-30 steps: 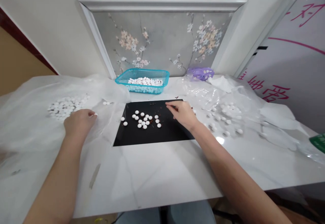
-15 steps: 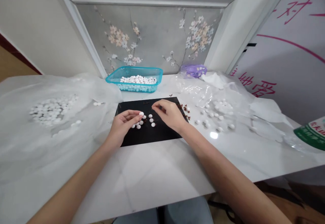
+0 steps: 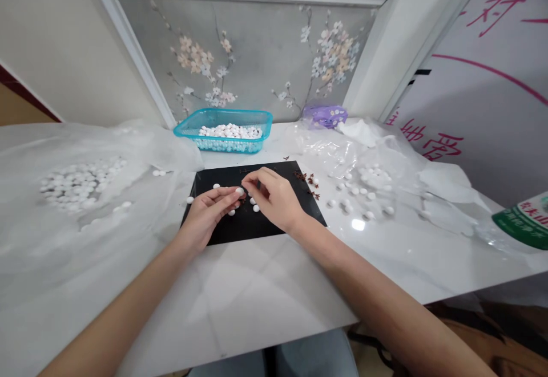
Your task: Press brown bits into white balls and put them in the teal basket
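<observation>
One bead (image 3: 240, 191) in left hand (image 3: 202, 217), right hand (image 3: 275, 199) narrowed, contents unclear, broad tabletop (image 3: 261, 286) before mat's edge (image 3: 257, 231)

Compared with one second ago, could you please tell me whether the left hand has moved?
Yes: the left hand has moved rightward, from left of the black mat to over it.

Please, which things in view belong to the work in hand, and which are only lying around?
Likely part of the work:
white piece in the left hand
black mat
brown bits
teal basket

Seemingly just lying about:
purple packet
green-labelled bottle
</observation>
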`<state>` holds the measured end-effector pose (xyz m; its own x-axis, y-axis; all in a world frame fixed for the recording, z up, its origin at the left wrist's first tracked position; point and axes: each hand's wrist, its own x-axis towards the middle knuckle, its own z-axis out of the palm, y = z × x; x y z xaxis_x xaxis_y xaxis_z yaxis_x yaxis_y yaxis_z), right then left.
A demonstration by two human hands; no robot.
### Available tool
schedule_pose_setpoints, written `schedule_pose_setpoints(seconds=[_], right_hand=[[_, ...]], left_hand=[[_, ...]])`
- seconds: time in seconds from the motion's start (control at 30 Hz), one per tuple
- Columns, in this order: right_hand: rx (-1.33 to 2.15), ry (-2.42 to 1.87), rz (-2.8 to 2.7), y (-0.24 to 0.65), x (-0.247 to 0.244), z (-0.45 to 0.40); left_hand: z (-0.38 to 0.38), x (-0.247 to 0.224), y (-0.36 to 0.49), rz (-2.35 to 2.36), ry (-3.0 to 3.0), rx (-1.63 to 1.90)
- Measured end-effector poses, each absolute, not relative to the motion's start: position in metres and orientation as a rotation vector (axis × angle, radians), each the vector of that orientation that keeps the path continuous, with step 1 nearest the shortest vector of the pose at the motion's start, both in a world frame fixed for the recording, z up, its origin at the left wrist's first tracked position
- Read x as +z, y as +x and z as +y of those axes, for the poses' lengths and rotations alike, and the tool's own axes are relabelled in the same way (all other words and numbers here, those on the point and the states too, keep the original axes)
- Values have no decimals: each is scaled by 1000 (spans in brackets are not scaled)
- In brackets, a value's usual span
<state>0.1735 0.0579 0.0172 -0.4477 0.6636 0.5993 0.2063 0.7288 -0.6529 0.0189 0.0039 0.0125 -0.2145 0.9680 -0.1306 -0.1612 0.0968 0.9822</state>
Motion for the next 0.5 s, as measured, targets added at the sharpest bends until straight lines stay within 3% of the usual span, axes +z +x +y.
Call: schedule_pose_setpoints(seconds=[0.5], right_hand=[[680, -558, -2029, 171, 6, 60]], left_hand=[[4, 11, 13, 1220, 895, 1383]])
